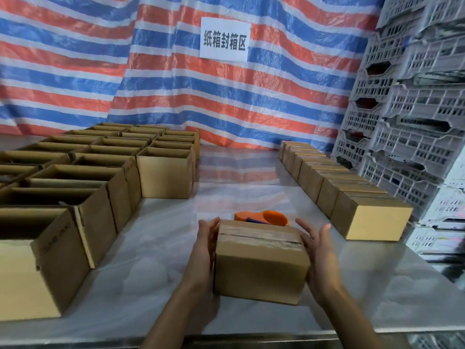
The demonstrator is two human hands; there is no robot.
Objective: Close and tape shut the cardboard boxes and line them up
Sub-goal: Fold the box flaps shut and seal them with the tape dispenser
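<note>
A closed cardboard box (260, 263) with clear tape along its top seam sits in front of me on the table. My left hand (205, 244) lies flat against its left side with straight fingers. My right hand (317, 244) presses its right side, fingers straight and spread. Just behind the box lies an orange tape dispenser (264, 217), partly hidden by it. A row of several closed boxes (352, 195) runs along the right side of the table. Several open boxes (83, 177) stand in rows on the left.
The table (156, 248) has a white, shiny top, and its front edge runs below my forearms. Stacked grey plastic crates (415, 109) rise at the right. A striped tarp with a white sign (225, 39) hangs behind.
</note>
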